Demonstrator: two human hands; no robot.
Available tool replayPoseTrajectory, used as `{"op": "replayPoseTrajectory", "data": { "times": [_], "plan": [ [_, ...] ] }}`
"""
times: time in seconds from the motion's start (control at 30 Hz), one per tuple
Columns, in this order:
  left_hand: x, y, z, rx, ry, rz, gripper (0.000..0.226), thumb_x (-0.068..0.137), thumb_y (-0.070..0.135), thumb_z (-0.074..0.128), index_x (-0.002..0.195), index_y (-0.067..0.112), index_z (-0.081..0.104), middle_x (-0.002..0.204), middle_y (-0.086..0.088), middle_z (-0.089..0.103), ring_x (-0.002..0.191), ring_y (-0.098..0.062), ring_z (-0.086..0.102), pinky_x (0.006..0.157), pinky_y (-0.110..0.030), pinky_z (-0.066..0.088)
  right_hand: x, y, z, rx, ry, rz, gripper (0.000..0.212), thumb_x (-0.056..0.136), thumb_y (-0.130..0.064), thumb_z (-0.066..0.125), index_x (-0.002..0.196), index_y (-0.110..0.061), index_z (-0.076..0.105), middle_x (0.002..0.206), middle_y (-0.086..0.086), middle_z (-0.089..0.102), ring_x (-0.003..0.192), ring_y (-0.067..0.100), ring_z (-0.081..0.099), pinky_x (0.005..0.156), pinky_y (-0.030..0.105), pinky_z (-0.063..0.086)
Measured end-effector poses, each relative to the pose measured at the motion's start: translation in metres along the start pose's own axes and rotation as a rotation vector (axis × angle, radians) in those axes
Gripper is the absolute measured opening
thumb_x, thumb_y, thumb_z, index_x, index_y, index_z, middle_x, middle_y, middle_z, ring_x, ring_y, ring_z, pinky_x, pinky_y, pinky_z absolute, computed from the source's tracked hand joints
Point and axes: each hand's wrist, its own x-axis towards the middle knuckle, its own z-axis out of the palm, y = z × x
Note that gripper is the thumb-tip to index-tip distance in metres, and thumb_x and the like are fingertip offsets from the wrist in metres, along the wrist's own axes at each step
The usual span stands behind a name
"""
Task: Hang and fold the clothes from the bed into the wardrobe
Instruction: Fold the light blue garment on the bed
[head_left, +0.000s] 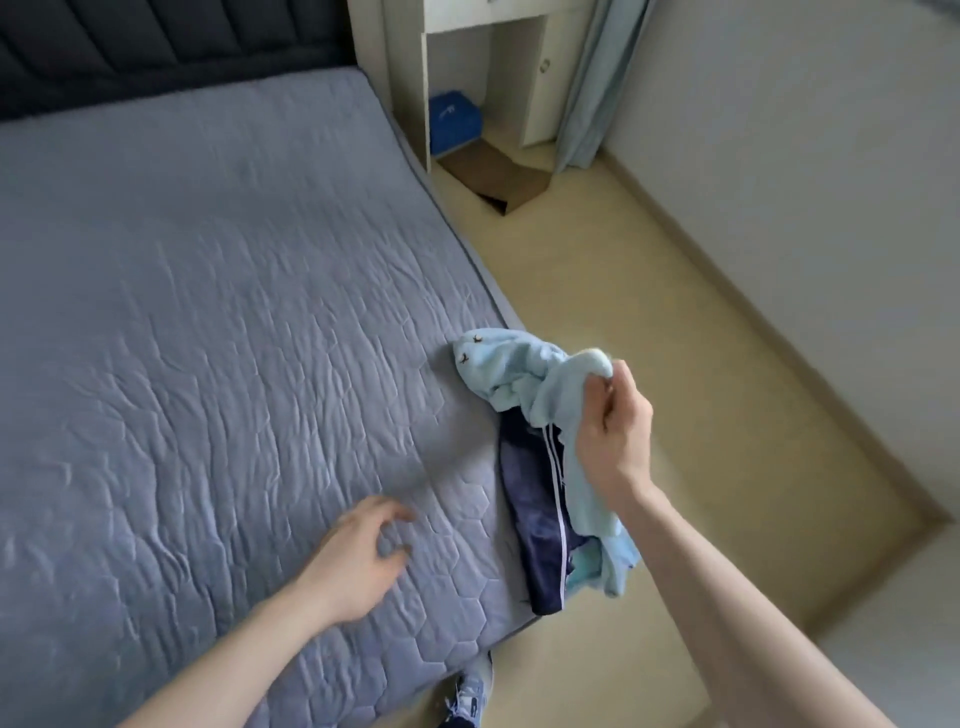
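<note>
Right hand (613, 421) is pinching a soft, light blue top (524, 379) at the bed's (208, 312) four-o'clock corner, over navy shorts (535, 519); left hand (358, 556) is hovering, loosely spread, empty. Best gripped by shoulders.

Grey quilted bed (208, 312) bears light-blue garment (498, 374), navy shorts (530, 499).
</note>
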Motion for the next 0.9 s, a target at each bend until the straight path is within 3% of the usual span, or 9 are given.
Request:
{"op": "replayPoseTrajectory", "data": {
  "times": [0.1, 0.17, 0.27, 0.33, 0.4, 0.5, 0.67, 0.77, 0.9],
  "plan": [
    [-0.021, 0.027, -0.040, -0.094, 0.048, 0.025, 0.043, 0.093, 0.028, 0.070, 0.131, 0.039, 0.051, 0.131, 0.019, 0.049, 0.123, -0.006, 0.056, 0.096, -0.019, 0.042, 0.024, -0.121, -0.007, 0.069, -0.082, -0.161, 0.028, 0.105, -0.018, 0.046, 0.079, -0.009, 0.040, 0.064, -0.005, 0.036, 0.058, 0.008, 0.031, 0.051, 0.027, 0.028],
    [-0.044, 0.041, -0.074, -0.167, 0.122, 0.072, 0.067, 0.086, 0.033, 0.079, 0.142, 0.038, 0.043, 0.137, 0.022, 0.047, 0.119, -0.001, 0.057, 0.099, -0.028, 0.049, 0.023, -0.205, -0.002, 0.102, -0.146, -0.251, 0.027, 0.106, -0.021, 0.047, 0.082, -0.009, 0.045, 0.066, -0.007, 0.042, 0.059, 0.006, 0.035, 0.053, 0.023, 0.032],
    [-0.087, 0.052, -0.132, -0.315, 0.235, 0.178, 0.100, 0.068, 0.044, 0.093, 0.145, 0.051, 0.031, 0.136, 0.035, 0.044, 0.117, 0.006, 0.055, 0.098, -0.022, 0.048, 0.000, -0.318, 0.023, 0.222, -0.334, -0.342, 0.023, 0.107, -0.024, 0.047, 0.099, -0.005, 0.058, 0.082, 0.001, 0.060, 0.071, 0.009, 0.058, 0.057, 0.028, 0.053],
    [-0.113, 0.049, -0.166, -0.349, 0.322, 0.212, 0.087, 0.063, 0.058, 0.092, 0.134, 0.057, 0.041, 0.133, 0.041, 0.046, 0.122, 0.007, 0.052, 0.106, -0.025, 0.046, -0.029, -0.380, 0.048, 0.390, -0.500, -0.330, 0.022, 0.107, -0.018, 0.047, 0.113, 0.000, 0.059, 0.097, 0.018, 0.065, 0.083, 0.026, 0.071, 0.058, 0.038, 0.061],
    [-0.134, 0.035, -0.194, -0.428, 0.491, 0.244, 0.072, 0.070, 0.064, 0.086, 0.133, 0.043, 0.057, 0.135, 0.028, 0.058, 0.130, -0.001, 0.052, 0.115, -0.036, 0.042, -0.067, -0.434, 0.077, 0.519, -0.640, -0.307, 0.021, 0.107, -0.012, 0.047, 0.114, 0.006, 0.055, 0.096, 0.023, 0.064, 0.078, 0.031, 0.073, 0.058, 0.041, 0.062],
    [-0.159, -0.004, -0.235, -0.594, 0.775, 0.177, 0.053, 0.097, 0.039, 0.068, 0.146, 0.028, 0.053, 0.150, 0.014, 0.052, 0.142, -0.007, 0.041, 0.124, -0.035, 0.027, -0.115, -0.488, 0.123, 0.509, -0.806, -0.310, 0.024, 0.105, -0.014, 0.051, 0.107, 0.010, 0.052, 0.095, 0.022, 0.063, 0.077, 0.027, 0.075, 0.061, 0.043, 0.063],
    [-0.218, -0.133, -0.245, -0.951, 0.866, -0.280, 0.052, 0.087, 0.055, 0.069, 0.136, 0.038, 0.060, 0.135, 0.015, 0.063, 0.121, -0.015, 0.060, 0.100, -0.046, 0.054, -0.159, -0.460, 0.191, 0.310, -0.979, -0.167, 0.020, 0.102, -0.021, 0.061, 0.112, -0.004, 0.063, 0.103, 0.007, 0.074, 0.088, 0.024, 0.077, 0.073, 0.044, 0.064],
    [-0.246, -0.203, -0.206, -1.106, 0.832, -0.518, 0.052, 0.096, 0.042, 0.069, 0.141, 0.022, 0.055, 0.132, 0.001, 0.062, 0.111, -0.023, 0.062, 0.079, -0.039, 0.056, -0.169, -0.369, 0.223, -0.042, -1.024, -0.096, 0.023, 0.098, -0.018, 0.061, 0.120, -0.013, 0.067, 0.108, 0.005, 0.076, 0.093, 0.025, 0.076, 0.082, 0.045, 0.063],
    [-0.270, -0.286, -0.145, -1.136, 0.750, -0.788, 0.037, 0.100, 0.036, 0.064, 0.132, 0.019, 0.057, 0.126, -0.006, 0.064, 0.101, -0.026, 0.064, 0.083, -0.043, 0.057, -0.186, -0.228, 0.253, -0.480, -1.095, -0.017, 0.026, 0.095, -0.024, 0.060, 0.120, -0.019, 0.066, 0.116, 0.006, 0.072, 0.104, 0.026, 0.069, 0.089, 0.039, 0.057]
  ]
}}
